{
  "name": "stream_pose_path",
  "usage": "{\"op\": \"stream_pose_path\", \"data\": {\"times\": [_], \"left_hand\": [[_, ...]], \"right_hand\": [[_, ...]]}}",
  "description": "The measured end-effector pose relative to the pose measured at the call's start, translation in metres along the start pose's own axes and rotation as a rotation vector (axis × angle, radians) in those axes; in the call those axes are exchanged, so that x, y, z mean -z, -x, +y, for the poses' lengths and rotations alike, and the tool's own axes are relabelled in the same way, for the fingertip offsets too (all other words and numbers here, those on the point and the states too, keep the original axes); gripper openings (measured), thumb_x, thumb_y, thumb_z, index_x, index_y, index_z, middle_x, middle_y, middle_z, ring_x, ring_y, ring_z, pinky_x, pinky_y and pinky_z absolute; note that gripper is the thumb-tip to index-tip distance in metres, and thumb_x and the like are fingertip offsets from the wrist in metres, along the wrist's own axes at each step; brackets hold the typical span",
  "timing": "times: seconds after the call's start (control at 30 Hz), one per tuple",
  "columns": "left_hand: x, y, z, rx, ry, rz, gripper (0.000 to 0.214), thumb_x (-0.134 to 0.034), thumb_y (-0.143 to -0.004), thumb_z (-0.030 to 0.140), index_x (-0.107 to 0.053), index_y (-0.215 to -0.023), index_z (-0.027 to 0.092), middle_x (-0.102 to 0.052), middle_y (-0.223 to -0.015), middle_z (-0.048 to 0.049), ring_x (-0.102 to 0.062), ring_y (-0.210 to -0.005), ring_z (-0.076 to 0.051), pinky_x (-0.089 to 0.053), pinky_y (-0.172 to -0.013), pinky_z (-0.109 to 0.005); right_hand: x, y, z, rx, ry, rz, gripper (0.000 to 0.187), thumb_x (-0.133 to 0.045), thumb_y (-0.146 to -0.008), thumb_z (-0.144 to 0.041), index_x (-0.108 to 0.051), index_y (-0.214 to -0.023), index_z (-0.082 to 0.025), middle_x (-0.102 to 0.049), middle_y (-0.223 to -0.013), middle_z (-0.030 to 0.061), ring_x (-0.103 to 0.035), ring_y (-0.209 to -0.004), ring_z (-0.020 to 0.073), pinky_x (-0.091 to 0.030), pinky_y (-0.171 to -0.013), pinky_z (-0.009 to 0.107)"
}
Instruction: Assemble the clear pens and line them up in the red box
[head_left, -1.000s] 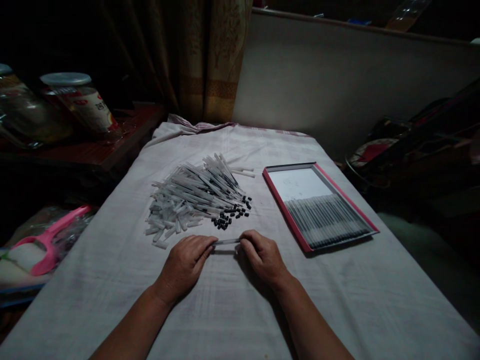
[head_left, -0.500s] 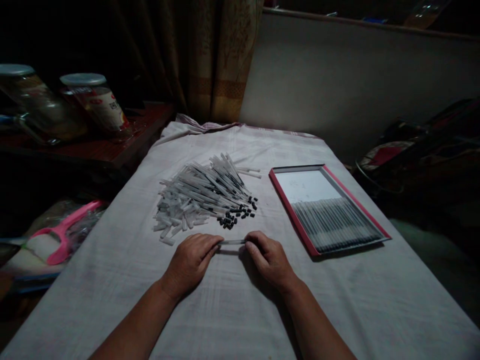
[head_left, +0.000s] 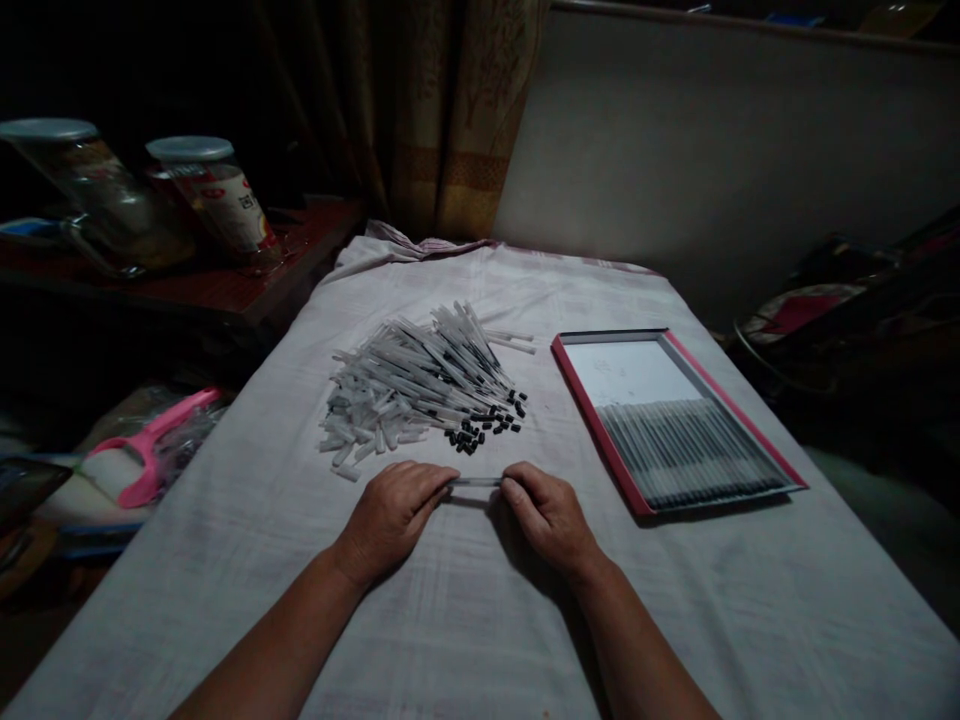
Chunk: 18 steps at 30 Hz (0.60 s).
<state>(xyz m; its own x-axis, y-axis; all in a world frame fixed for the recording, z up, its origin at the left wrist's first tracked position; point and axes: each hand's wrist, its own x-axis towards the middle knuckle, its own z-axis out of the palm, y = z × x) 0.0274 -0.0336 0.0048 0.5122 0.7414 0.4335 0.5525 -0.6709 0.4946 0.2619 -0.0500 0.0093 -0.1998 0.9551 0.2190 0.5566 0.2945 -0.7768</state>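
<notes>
Between my hands a slim clear pen [head_left: 478, 482] lies level, just above the cloth. My left hand [head_left: 394, 515] is closed on its left end, and my right hand [head_left: 546, 515] pinches the other end; both ends are hidden by fingers. Beyond my hands spreads a heap of clear pen barrels [head_left: 420, 365]. Short clear caps [head_left: 367, 430] lie at the heap's near left, and small black plugs [head_left: 469, 437] at its near right. To the right, a red-edged box [head_left: 592, 440] holds a row of pens [head_left: 690, 455] side by side, their dark ends toward me.
A pale checked cloth [head_left: 450, 620] covers the table. At left stand a dark red side table [head_left: 225, 290], a lidded jar [head_left: 221, 205] and a glass jug [head_left: 124, 235]. Below it is a pink plastic thing [head_left: 146, 450]. A curtain [head_left: 465, 120] and a wall [head_left: 637, 140] stand behind.
The whole view has shifted, so things sit slightly farther right. Both hands keep the same hold on the pen.
</notes>
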Motion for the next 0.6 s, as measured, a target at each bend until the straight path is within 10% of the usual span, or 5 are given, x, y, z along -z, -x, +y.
{"op": "stream_pose_path", "data": {"times": [0.3, 0.6], "left_hand": [[0.001, -0.001, 0.001, 0.013, 0.003, -0.050, 0.022, -0.051, -0.098, 0.025, -0.066, -0.113, 0.021, -0.075, -0.100, -0.0059, -0.068, -0.090, -0.019, -0.049, -0.080, -0.033], [0.086, 0.016, -0.039, 0.319, -0.371, -0.056, 0.024, -0.056, -0.088, 0.040, -0.072, -0.096, 0.025, -0.072, -0.096, -0.0066, -0.064, -0.093, -0.030, -0.041, -0.085, -0.043]], "right_hand": [[-0.006, -0.001, 0.000, 0.018, -0.067, -0.029, 0.019, -0.056, -0.090, -0.028, -0.070, -0.099, -0.019, -0.075, -0.085, 0.0053, -0.069, -0.076, 0.0179, -0.050, -0.071, 0.027], [-0.003, -0.004, 0.008, -0.132, -0.109, 0.134, 0.024, -0.051, -0.091, -0.033, -0.067, -0.082, -0.018, -0.067, -0.069, 0.0019, -0.063, -0.063, 0.0158, -0.046, -0.059, 0.024]]}}
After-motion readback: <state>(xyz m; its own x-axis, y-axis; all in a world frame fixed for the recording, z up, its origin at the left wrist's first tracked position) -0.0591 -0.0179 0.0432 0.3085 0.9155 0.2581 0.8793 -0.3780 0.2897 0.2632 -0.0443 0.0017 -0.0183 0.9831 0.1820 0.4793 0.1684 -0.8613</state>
